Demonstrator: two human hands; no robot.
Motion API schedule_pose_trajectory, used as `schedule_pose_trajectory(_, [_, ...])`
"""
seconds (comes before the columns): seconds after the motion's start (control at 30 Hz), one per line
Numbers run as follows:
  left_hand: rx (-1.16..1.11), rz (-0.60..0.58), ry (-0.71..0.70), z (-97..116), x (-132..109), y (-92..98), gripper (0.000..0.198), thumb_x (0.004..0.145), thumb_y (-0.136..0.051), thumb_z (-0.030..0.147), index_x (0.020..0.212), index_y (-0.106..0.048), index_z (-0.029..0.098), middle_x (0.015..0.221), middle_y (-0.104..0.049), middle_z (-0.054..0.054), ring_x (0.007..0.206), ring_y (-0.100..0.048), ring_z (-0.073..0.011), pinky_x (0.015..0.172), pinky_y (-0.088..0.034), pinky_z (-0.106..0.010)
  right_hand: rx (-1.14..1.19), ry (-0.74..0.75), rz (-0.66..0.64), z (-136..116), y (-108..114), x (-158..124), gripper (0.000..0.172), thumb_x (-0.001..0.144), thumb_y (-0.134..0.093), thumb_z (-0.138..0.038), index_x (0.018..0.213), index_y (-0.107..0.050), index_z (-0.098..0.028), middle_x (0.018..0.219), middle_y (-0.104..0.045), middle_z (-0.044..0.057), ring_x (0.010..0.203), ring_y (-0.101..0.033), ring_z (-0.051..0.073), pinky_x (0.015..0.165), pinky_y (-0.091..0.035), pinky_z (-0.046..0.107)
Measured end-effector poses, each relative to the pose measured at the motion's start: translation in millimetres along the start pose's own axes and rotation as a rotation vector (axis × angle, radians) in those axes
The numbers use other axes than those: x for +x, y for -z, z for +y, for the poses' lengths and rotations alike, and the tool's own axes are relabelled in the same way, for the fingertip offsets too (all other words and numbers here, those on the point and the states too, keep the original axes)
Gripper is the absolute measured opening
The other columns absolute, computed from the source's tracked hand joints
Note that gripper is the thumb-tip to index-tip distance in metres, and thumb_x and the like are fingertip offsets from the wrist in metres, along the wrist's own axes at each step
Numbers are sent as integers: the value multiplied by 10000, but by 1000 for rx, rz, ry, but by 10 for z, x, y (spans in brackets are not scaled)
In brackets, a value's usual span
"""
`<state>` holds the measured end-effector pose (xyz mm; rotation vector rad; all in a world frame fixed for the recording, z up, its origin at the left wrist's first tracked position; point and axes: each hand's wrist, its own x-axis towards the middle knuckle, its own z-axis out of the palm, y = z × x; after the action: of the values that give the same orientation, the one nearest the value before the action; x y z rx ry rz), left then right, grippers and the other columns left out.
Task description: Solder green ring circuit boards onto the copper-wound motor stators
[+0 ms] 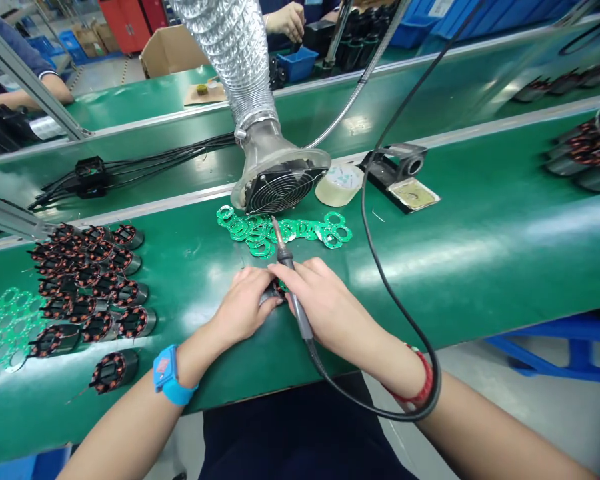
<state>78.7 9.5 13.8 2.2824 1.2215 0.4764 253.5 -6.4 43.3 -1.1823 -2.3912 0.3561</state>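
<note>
My right hand (327,300) is closed around a soldering iron (301,320), whose metal tip points away from me toward the fan. My left hand (243,303) curls its fingers round a motor stator (279,291) at the table's front. Much of that stator is hidden by both hands; a bit of green and copper shows between them. The fingertips of my right hand also reach down to it. Just beyond my hands lies a heap of green ring-shaped circuit boards (305,230), below a fume extractor fan (283,190).
Rows of wound stators (117,293) stand at left, beside more ring boards (10,327). A tape roll (339,185) and a soldering iron stand (397,177) sit behind. The iron's black cord (380,267) loops over my right forearm. Across the bench is a co-worker's hand (286,23).
</note>
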Motion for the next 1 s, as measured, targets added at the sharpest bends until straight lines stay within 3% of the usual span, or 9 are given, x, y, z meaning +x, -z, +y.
schedule_pose_trajectory(0.17, [-101,23,-11,-6,-12,0,362,869,-551,261,1211,-471,173,1160,-591,-100,1051,-512,-252,917,-419,-454,66,-20,145,86,-91,-68,446,872,-532,-176,1300,-405,-169,989,-622,107,836,-513,257,742,-481,416])
schedule_pose_trajectory(0.3, [-275,42,-44,27,-22,15,411,823,-519,124,1220,-434,191,1191,-553,-97,1084,-512,-219,942,-443,-403,84,-148,221,99,-230,-170,474,867,-579,-310,1300,-419,-201,1127,-603,137,1012,-527,308,815,-466,480])
schedule_pose_trajectory(0.43, [-248,93,-76,124,10,-25,402,825,-571,209,1200,-431,191,1207,-539,-108,1120,-496,-234,973,-425,-421,198,-165,263,98,-315,-268,454,896,-439,-185,1343,-373,-230,1206,-574,116,1114,-521,275,920,-432,490])
schedule_pose_trajectory(0.6, [-97,137,-57,221,54,-100,307,864,-555,262,1145,-479,167,1092,-588,-102,1020,-525,-231,899,-454,-414,297,-191,287,143,-363,-311,505,866,-393,-77,1331,-368,-273,1209,-582,75,1086,-551,228,931,-445,445])
schedule_pose_trajectory(0.83, [-27,-33,-100,240,64,99,331,878,-524,233,1205,-538,178,1142,-562,-105,1065,-522,-222,934,-470,-402,349,-318,457,115,-415,-318,485,830,-488,-96,1280,-393,-251,990,-584,51,936,-566,216,863,-482,411])
schedule_pose_trajectory(0.93, [-24,-76,-116,239,59,136,337,872,-518,210,1205,-552,176,1221,-529,-112,1127,-517,-217,973,-469,-387,370,-323,438,119,-415,-345,444,843,-491,-106,1254,-411,-253,913,-586,28,868,-580,199,829,-492,389])
schedule_pose_trajectory(1.0, [-5,-35,-109,241,55,95,336,868,-510,204,1197,-557,158,1239,-525,-125,1138,-526,-220,970,-478,-381,394,-331,414,129,-408,-362,428,848,-499,-116,1245,-418,-253,925,-601,27,876,-597,194,830,-497,374])
